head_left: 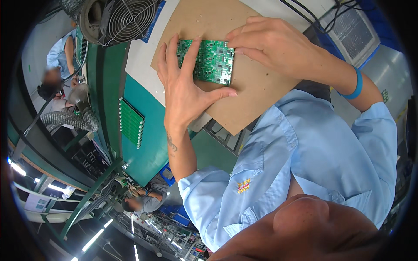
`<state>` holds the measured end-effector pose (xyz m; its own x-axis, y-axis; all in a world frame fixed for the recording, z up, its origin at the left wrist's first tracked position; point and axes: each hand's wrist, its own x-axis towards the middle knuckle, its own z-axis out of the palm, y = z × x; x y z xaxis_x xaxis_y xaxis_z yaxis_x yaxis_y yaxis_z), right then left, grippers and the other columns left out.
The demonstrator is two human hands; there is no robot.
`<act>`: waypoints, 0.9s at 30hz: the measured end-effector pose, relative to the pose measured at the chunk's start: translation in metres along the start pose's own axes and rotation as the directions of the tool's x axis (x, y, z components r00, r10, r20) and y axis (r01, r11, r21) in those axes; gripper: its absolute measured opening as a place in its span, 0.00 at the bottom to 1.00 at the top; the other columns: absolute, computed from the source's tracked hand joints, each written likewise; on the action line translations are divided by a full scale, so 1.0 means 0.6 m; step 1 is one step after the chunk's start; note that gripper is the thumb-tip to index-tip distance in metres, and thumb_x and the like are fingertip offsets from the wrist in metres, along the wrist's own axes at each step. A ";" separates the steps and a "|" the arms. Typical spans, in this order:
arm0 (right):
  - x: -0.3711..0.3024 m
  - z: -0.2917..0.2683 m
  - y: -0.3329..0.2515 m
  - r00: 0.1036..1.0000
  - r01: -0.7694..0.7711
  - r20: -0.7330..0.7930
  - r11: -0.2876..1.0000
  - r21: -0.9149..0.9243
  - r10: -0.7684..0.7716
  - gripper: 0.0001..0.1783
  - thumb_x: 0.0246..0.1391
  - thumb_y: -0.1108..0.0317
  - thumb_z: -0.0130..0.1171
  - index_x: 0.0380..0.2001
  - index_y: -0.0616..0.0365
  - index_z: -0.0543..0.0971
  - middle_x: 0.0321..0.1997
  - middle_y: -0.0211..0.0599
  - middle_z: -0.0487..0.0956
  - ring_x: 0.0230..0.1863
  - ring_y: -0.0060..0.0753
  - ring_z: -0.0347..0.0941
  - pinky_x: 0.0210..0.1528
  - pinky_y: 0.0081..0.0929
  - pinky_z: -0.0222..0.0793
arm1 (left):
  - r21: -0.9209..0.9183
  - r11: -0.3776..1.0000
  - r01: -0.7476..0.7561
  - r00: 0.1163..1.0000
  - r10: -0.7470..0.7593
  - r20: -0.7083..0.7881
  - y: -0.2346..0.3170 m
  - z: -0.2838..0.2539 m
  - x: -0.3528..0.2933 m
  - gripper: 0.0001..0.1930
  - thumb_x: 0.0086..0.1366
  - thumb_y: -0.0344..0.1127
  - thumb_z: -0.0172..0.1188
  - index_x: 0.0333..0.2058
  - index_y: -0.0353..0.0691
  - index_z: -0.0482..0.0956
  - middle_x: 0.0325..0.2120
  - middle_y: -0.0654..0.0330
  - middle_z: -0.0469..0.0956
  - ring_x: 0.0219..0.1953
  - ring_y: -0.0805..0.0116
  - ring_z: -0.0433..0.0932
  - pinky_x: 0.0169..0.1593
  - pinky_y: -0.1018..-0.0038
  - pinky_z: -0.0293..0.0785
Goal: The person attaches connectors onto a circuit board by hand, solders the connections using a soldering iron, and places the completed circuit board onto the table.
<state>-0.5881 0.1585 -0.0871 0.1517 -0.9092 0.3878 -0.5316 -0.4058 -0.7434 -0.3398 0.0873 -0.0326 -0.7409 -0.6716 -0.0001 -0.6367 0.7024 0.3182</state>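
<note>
A green circuit board, crowded with small parts, lies flat on a brown sheet. My left hand rests over its left end, fingers spread. Its index finger reaches across the board, and the thumb stretches out below the board's lower edge. At the board's upper right corner, my right hand has its thumb and fingertips brought together on the edge. Any small part between those fingertips is hidden. A blue band circles my right wrist.
Left of my left arm, a green panel of boards lies on the green mat. A fan with a wire guard stands at the upper left. Black cables run at the upper right. Two people work farther off to the left.
</note>
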 end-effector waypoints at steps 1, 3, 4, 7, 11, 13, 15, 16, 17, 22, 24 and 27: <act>0.003 -0.002 0.001 0.999 0.034 -0.003 0.999 -0.008 -0.034 0.09 0.56 0.75 0.65 0.41 0.63 0.86 0.48 0.36 0.87 0.39 0.37 0.75 0.45 0.32 0.77 | -0.007 1.000 0.026 1.000 -0.026 -0.009 0.003 -0.001 -0.004 0.63 0.28 0.63 0.86 0.67 0.47 0.74 0.73 0.42 0.57 0.72 0.35 0.54 0.71 0.44 0.58; 0.008 -0.007 0.004 0.995 0.102 -0.006 0.995 -0.021 -0.102 0.09 0.57 0.74 0.64 0.41 0.61 0.85 0.46 0.35 0.86 0.39 0.38 0.76 0.46 0.32 0.77 | -0.024 0.997 0.079 0.996 -0.080 -0.027 0.011 -0.001 -0.012 0.65 0.28 0.63 0.86 0.69 0.47 0.72 0.74 0.39 0.53 0.73 0.32 0.51 0.72 0.42 0.57; 0.011 -0.008 0.006 0.991 0.135 -0.005 0.990 -0.026 -0.136 0.08 0.57 0.73 0.64 0.41 0.60 0.85 0.45 0.34 0.86 0.39 0.39 0.76 0.46 0.32 0.76 | -0.034 0.994 0.107 0.994 -0.108 -0.035 0.014 0.000 -0.014 0.65 0.28 0.63 0.86 0.70 0.47 0.71 0.75 0.37 0.52 0.74 0.31 0.50 0.72 0.42 0.56; 0.012 -0.018 0.007 0.992 0.120 0.038 0.992 0.029 -0.121 0.09 0.55 0.76 0.65 0.41 0.62 0.86 0.49 0.35 0.86 0.39 0.37 0.75 0.45 0.31 0.77 | -0.041 0.988 0.150 0.987 -0.152 -0.055 0.019 0.015 -0.026 0.67 0.28 0.65 0.85 0.71 0.47 0.69 0.75 0.35 0.50 0.74 0.31 0.52 0.73 0.44 0.55; 0.019 -0.022 0.010 0.990 0.108 0.088 0.992 0.070 -0.114 0.10 0.52 0.78 0.67 0.40 0.64 0.86 0.52 0.36 0.87 0.38 0.35 0.75 0.43 0.29 0.77 | -0.047 0.978 0.203 0.976 -0.206 -0.070 0.024 0.028 -0.032 0.68 0.29 0.66 0.85 0.72 0.47 0.68 0.75 0.33 0.48 0.73 0.32 0.55 0.73 0.46 0.55; 0.023 -0.021 0.009 0.987 0.132 0.089 0.991 0.038 -0.135 0.11 0.49 0.78 0.66 0.38 0.63 0.85 0.50 0.36 0.87 0.37 0.35 0.75 0.41 0.28 0.77 | -0.038 0.976 0.216 0.973 -0.218 -0.073 0.026 0.029 -0.031 0.68 0.29 0.66 0.85 0.72 0.47 0.68 0.75 0.34 0.48 0.73 0.32 0.55 0.72 0.45 0.56; 0.026 -0.019 0.011 0.985 0.143 0.096 0.989 0.024 -0.145 0.11 0.47 0.78 0.66 0.37 0.62 0.85 0.49 0.36 0.87 0.37 0.36 0.75 0.41 0.28 0.78 | -0.038 0.973 0.227 0.970 -0.230 -0.073 0.024 0.030 -0.031 0.68 0.29 0.66 0.85 0.72 0.47 0.68 0.75 0.34 0.48 0.73 0.32 0.55 0.72 0.45 0.57; 0.026 -0.018 0.011 0.985 0.139 0.094 0.990 0.029 -0.141 0.11 0.47 0.78 0.66 0.37 0.62 0.85 0.49 0.36 0.87 0.36 0.35 0.75 0.40 0.28 0.78 | -0.064 0.971 0.230 0.969 -0.235 -0.073 0.023 0.031 -0.032 0.67 0.30 0.66 0.85 0.72 0.47 0.68 0.75 0.33 0.47 0.73 0.30 0.54 0.71 0.43 0.56; 0.026 -0.017 0.011 0.986 0.135 0.091 0.990 0.034 -0.138 0.12 0.46 0.78 0.66 0.37 0.62 0.85 0.48 0.36 0.87 0.36 0.35 0.75 0.40 0.28 0.78 | -0.089 0.969 0.232 0.968 -0.239 -0.073 0.022 0.032 -0.032 0.66 0.31 0.65 0.85 0.72 0.47 0.68 0.75 0.33 0.46 0.73 0.29 0.53 0.71 0.42 0.56; 0.024 -0.015 0.017 0.987 0.134 0.086 0.990 0.044 -0.138 0.13 0.45 0.78 0.66 0.38 0.62 0.85 0.48 0.36 0.88 0.35 0.34 0.76 0.39 0.27 0.78 | -0.143 0.964 0.224 0.966 -0.239 -0.099 0.019 0.036 -0.031 0.66 0.31 0.64 0.86 0.71 0.46 0.69 0.75 0.34 0.47 0.72 0.31 0.54 0.70 0.42 0.57; 0.024 -0.015 0.020 0.986 0.142 0.083 0.989 0.045 -0.146 0.13 0.46 0.78 0.66 0.38 0.61 0.85 0.47 0.35 0.88 0.34 0.34 0.76 0.38 0.27 0.78 | -0.143 0.967 0.210 0.965 -0.229 -0.127 0.017 0.038 -0.028 0.67 0.29 0.64 0.87 0.71 0.46 0.70 0.75 0.36 0.50 0.71 0.35 0.58 0.70 0.45 0.59; 0.027 -0.017 0.017 0.987 0.128 0.094 0.990 0.066 -0.134 0.12 0.48 0.79 0.66 0.39 0.64 0.86 0.49 0.37 0.87 0.36 0.34 0.76 0.41 0.27 0.77 | -0.160 0.965 0.207 0.966 -0.228 -0.125 0.014 0.035 -0.025 0.67 0.29 0.63 0.87 0.71 0.45 0.70 0.75 0.36 0.51 0.71 0.35 0.58 0.70 0.46 0.59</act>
<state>-0.5996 0.1407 -0.0831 0.2992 -0.8514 0.4308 -0.4517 -0.5241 -0.7220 -0.3383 0.1083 -0.0496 -0.5436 -0.8381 0.0462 -0.7338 0.5013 0.4585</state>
